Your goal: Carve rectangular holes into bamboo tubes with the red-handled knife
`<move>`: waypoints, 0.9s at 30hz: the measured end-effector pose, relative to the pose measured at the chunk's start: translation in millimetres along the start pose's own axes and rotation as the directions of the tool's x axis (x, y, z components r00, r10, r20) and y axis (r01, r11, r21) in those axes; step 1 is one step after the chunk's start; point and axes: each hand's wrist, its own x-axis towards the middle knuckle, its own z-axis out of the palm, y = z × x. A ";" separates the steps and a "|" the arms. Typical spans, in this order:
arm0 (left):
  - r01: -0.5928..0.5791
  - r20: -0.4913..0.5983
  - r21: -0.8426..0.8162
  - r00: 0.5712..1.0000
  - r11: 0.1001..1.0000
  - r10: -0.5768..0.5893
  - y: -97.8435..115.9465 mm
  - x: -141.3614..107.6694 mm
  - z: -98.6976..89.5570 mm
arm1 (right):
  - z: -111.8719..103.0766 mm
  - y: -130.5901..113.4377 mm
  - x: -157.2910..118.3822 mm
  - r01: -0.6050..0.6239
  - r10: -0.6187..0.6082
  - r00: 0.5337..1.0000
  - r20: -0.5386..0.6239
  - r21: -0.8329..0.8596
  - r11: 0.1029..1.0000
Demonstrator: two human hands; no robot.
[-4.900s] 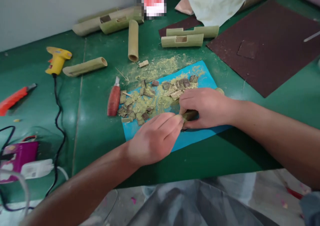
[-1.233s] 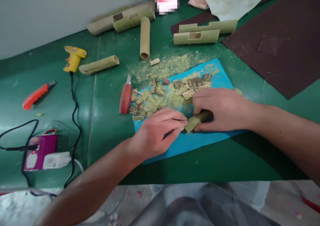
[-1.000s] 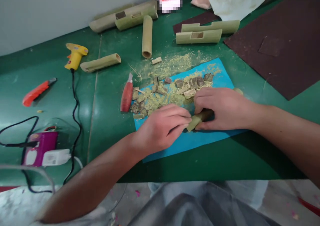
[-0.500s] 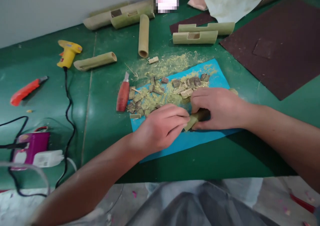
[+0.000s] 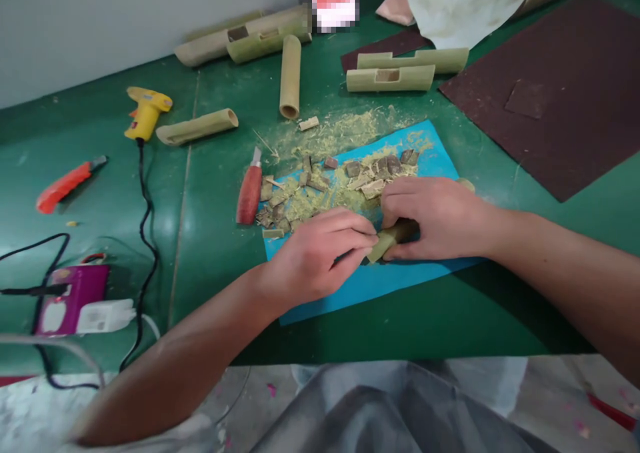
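A short green bamboo piece (image 5: pixel 383 245) is held low over the blue sheet (image 5: pixel 340 295). My left hand (image 5: pixel 323 256) pinches its left end, fingertips pressed together. From the right, my right hand (image 5: pixel 435 218) wraps thumb and fingers round it, hiding much of the piece. Just beyond my hands, brown and pale bamboo chips (image 5: pixel 373 187) and fine shavings are scattered over the sheet. A red-handled knife (image 5: pixel 249 196) lies at the sheet's left edge, its blade pointing away from me.
Cut bamboo tubes (image 5: pixel 390 78) lie along the back of the green table (image 5: pixel 320 339). On the left are a yellow glue gun (image 5: pixel 148 114), an orange cutter (image 5: pixel 65 186), and a purple box (image 5: pixel 75 296) with cables. A dark brown sheet (image 5: pixel 555 93) covers the right.
The view has shifted slightly, so the things on the left appear a little further right. Both hands keep the same grip on the bamboo piece, with hardly any movement.
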 end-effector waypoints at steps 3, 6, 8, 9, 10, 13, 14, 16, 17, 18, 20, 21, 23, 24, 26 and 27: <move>0.015 0.018 -0.004 1.000 1.000 -0.015 0.9 -3.6 -3.8 | -0.2 0.3 0.2 -0.003 0.003 1.000 0.011 -0.009 1.000; 0.007 -0.001 0.006 1.000 1.000 -0.007 1.2 -4.0 -1.6 | -0.3 0.2 0.1 0.003 -0.003 1.000 0.007 -0.010 1.000; 0.009 -0.017 0.005 1.000 1.000 -0.008 0.9 -2.6 1.0 | -0.5 0.0 -0.2 0.002 -0.002 1.000 0.004 -0.004 1.000; 0.012 -0.024 0.001 1.000 1.000 -0.012 0.5 -2.1 1.5 | -0.5 -0.1 -0.4 0.000 0.000 1.000 0.002 -0.001 1.000; 0.015 -0.027 -0.006 1.000 1.000 -0.015 0.2 -2.1 1.3 | -0.4 -0.2 -0.5 0.000 0.000 1.000 0.002 0.001 1.000; 0.025 -0.004 -0.025 1.000 0.999 -0.025 -1.0 -4.0 -2.2 | 0.2 0.0 -0.5 0.006 -0.006 1.000 -0.005 -0.003 1.000; 0.024 0.004 -0.026 1.000 0.999 -0.024 -1.5 -4.5 -3.0 | 0.5 0.3 -0.4 0.009 -0.009 1.000 -0.008 -0.006 1.000; 0.017 0.007 -0.021 1.000 1.000 -0.016 -2.8 -4.2 -2.8 | 0.9 0.9 -0.3 0.016 -0.016 1.000 -0.014 -0.010 1.000; 0.010 -0.004 -0.018 1.000 1.000 -0.010 -3.6 -3.5 -1.9 | 1.0 1.2 -0.3 0.017 -0.017 1.000 -0.018 -0.009 1.000; 0.002 -0.017 -0.018 1.000 1.000 -0.002 -4.3 -2.5 -1.0 | 0.9 1.4 -0.3 0.017 -0.018 1.000 -0.019 -0.007 1.000; -0.013 -0.029 -0.031 1.000 0.999 0.012 -5.5 -1.5 -0.2 | 0.5 1.4 -0.3 0.012 -0.012 1.000 -0.013 -0.002 1.000; -0.014 -0.022 -0.041 1.000 0.999 0.013 -5.7 -1.7 -0.8 | 0.2 1.2 -0.2 0.009 -0.009 1.000 -0.009 0.000 1.000; -0.003 0.008 -0.048 1.000 0.999 0.004 -5.3 -3.2 -3.1 | -0.5 0.6 -0.1 0.007 -0.007 1.000 -0.001 0.000 1.000; 0.003 0.021 -0.042 1.000 0.999 -0.002 -4.8 -4.1 -4.1 | -0.8 0.2 -0.1 0.008 -0.008 1.000 0.001 -0.002 1.000; 0.003 0.020 -0.021 1.000 1.000 -0.003 -3.8 -4.5 -4.6 | -1.3 -0.2 -0.1 0.015 -0.015 1.000 0.003 -0.006 1.000; -0.005 0.008 -0.015 1.000 1.000 0.005 -3.4 -3.9 -4.0 | -1.4 -0.2 -0.2 0.016 -0.016 1.000 0.005 -0.006 1.000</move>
